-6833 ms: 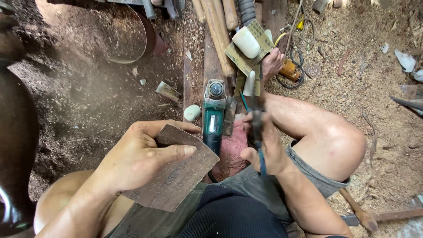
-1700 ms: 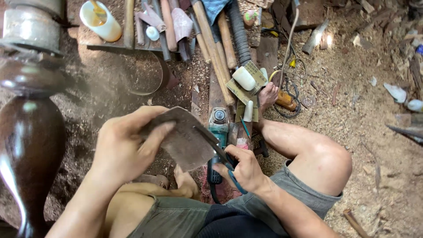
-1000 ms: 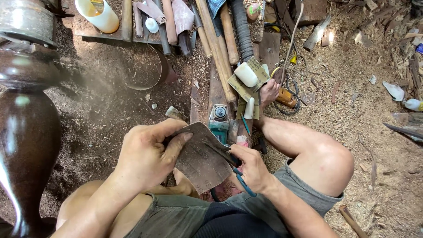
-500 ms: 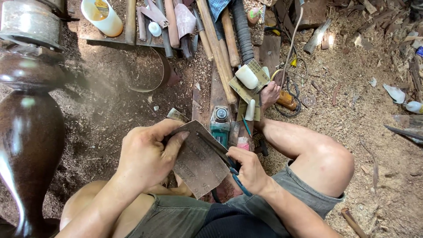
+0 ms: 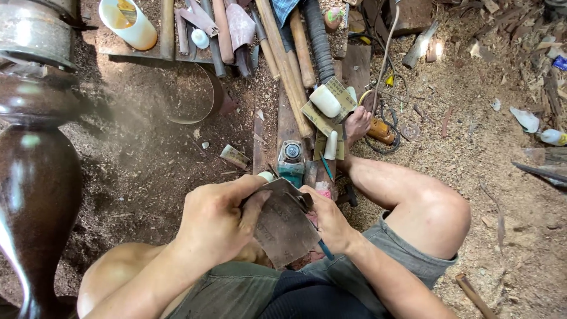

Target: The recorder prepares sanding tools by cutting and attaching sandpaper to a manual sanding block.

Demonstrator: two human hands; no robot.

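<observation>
Both hands grip a sheet of sandpaper (image 5: 285, 227).
The left hand (image 5: 220, 221) pinches its edge; the right hand (image 5: 328, 220) clamps the sheet alongside scissors (image 5: 313, 227). A white cup (image 5: 131, 22) holds yellowish contents.

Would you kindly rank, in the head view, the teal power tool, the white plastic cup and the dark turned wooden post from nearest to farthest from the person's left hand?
1. Teal power tool: just above the left hand, lying on a plank between the knees.
2. Dark turned wooden post: at the frame's left edge.
3. White plastic cup: at the top left, among the tool handles.
</observation>
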